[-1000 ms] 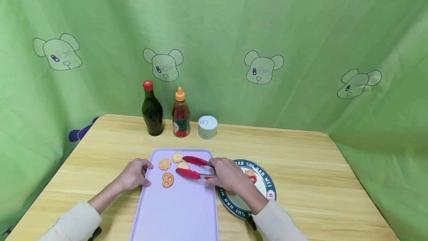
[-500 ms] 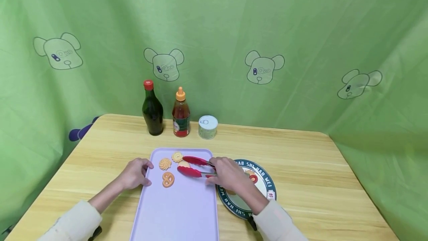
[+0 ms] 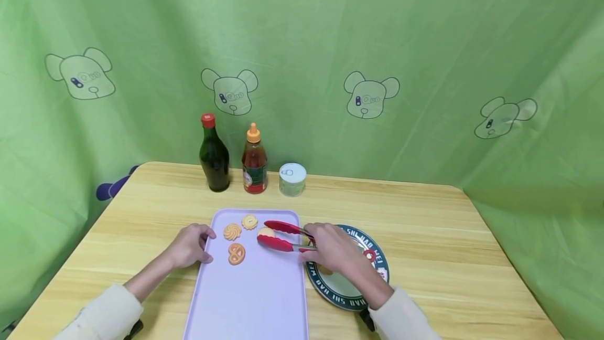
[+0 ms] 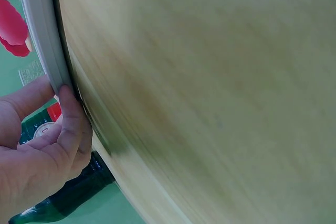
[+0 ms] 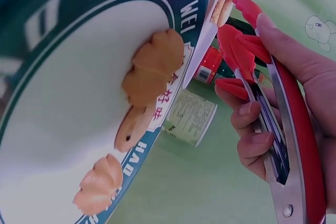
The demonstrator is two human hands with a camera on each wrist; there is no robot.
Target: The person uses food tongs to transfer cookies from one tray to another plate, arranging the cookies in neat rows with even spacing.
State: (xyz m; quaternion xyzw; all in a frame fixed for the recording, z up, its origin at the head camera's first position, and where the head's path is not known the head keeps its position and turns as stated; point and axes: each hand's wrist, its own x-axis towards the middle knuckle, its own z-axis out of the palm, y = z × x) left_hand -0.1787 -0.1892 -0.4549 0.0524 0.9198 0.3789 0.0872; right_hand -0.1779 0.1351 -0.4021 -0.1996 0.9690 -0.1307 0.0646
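My left hand (image 3: 189, 245) pinches the left rim of a lilac tray (image 3: 250, 298) between thumb and fingers; the left wrist view shows this grip close up. With my right hand (image 3: 330, 245) I grip red-tipped tongs (image 3: 278, 244), whose two tips lie either side of a round cookie (image 3: 267, 231) over the tray's upper right part. To their left on the tray lie a swirl cookie (image 3: 232, 232), a flower-shaped cookie (image 3: 249, 221) and a pretzel cookie (image 3: 236, 254). My right forearm partly covers a green-rimmed plate (image 3: 337, 299), which bears brown leaf-shaped cookies (image 5: 155, 66).
Along the back of the wooden table (image 3: 415, 214) stand a dark green bottle (image 3: 215, 161), a sauce bottle (image 3: 255, 167) with an orange cap, and a tin can (image 3: 292, 180). A green curtain (image 3: 302, 30) hangs behind.
The tongs and the round cookie between their tips have shifted slightly right, away from the flower-shaped cookie. My right hand has moved right with them, while my left hand stays on the tray's rim.
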